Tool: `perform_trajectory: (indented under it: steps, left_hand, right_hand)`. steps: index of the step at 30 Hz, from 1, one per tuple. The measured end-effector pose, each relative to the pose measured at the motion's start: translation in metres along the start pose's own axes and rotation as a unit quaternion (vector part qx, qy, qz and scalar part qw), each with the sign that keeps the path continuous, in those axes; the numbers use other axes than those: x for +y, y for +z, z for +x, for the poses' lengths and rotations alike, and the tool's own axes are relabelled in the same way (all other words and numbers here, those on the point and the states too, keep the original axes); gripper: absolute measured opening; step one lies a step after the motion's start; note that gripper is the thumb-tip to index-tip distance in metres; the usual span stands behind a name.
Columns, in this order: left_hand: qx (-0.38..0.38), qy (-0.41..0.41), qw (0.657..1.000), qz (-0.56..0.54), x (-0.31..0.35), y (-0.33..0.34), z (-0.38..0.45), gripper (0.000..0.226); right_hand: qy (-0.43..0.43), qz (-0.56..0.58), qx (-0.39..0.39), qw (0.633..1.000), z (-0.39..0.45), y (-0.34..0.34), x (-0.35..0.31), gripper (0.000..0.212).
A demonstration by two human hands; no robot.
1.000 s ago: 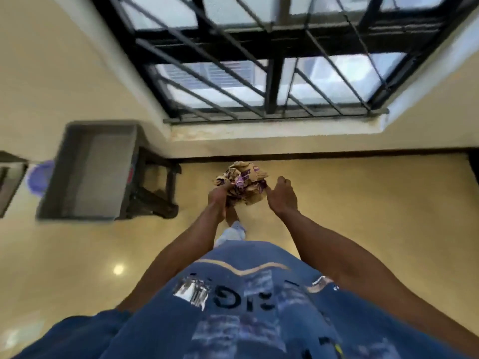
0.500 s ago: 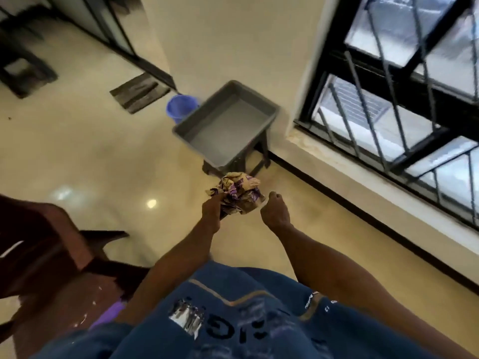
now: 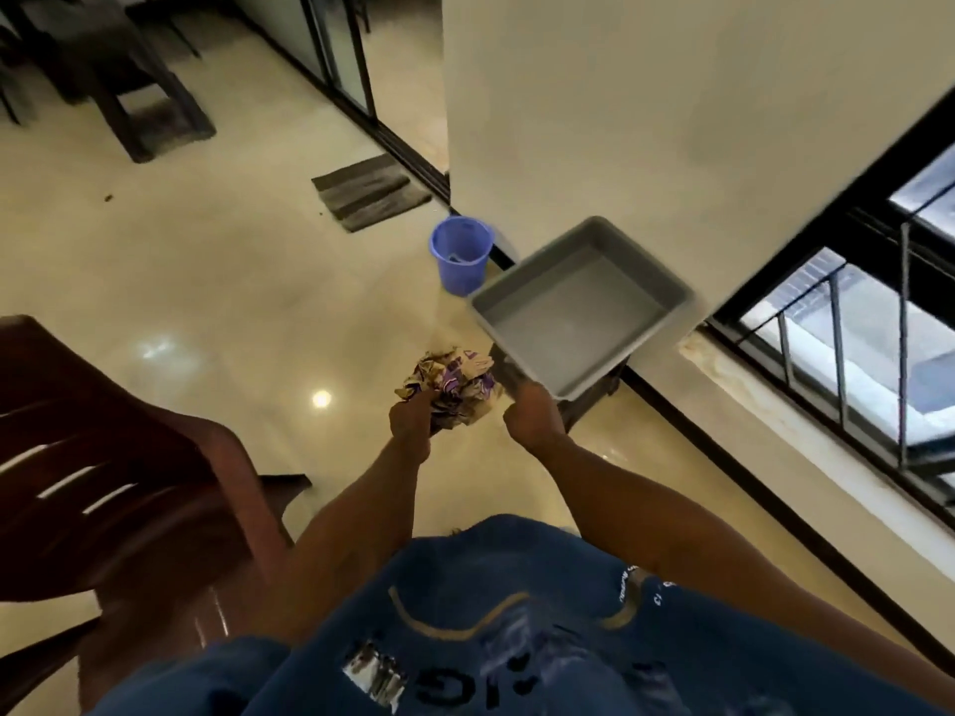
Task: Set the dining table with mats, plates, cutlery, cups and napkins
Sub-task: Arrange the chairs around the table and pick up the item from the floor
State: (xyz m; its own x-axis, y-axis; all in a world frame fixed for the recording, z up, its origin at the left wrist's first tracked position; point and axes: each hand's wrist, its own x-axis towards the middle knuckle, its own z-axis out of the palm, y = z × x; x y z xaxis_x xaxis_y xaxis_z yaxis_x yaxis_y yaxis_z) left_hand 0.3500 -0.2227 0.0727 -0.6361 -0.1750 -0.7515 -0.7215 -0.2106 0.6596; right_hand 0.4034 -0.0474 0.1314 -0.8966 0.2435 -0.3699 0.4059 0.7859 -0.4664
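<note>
My left hand [image 3: 411, 423] grips a crumpled bundle of purple, beige and white patterned material [image 3: 450, 382] out in front of me, above the shiny floor. Just to the right, a short gap from the bundle, my right hand [image 3: 532, 418] has loosely curled fingers and nothing visible in it. It hovers in front of the near corner of an empty grey tub [image 3: 633, 261]. The frame is motion-blurred, so I cannot tell whether the bundle is paper or cloth.
The grey tub sits on a dark stool [image 3: 594, 395] by the wall. A blue bucket [image 3: 461, 253] stands behind it and a grey floor mat [image 3: 369, 191] lies farther back. A dark red chair [image 3: 103, 457] is at my left, a barred window [image 3: 847, 323] at my right.
My view has swung left from the window to the room, and the tub is now at the right. The bundle stays in my left hand, and my right hand has moved slightly away from it.
</note>
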Motion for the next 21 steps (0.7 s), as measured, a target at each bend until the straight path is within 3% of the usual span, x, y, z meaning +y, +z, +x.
perform_trajectory:
  steps: [5,12,15,21]
  left_hand:
    - [-0.017,-0.013,1.0,-0.002,0.055,0.001,0.024,0.013]
    - [0.001,-0.017,0.998,0.068,0.143,0.024,0.108,0.019]
    - [0.001,-0.004,0.997,0.079,0.194,0.039,0.151,0.034]
    - [-0.005,-0.004,0.994,0.106,0.314,0.082,0.216,0.022]
  right_hand:
    - [-0.008,-0.003,0.002,1.0,0.06,0.0,-0.037,0.04]
    - [0.027,0.05,-0.007,0.998,0.177,0.011,-0.082,0.031]
    - [0.059,0.057,-0.014,0.997,0.233,0.011,-0.103,0.03]
    - [0.111,0.108,0.007,0.988,0.353,-0.024,-0.148,0.04]
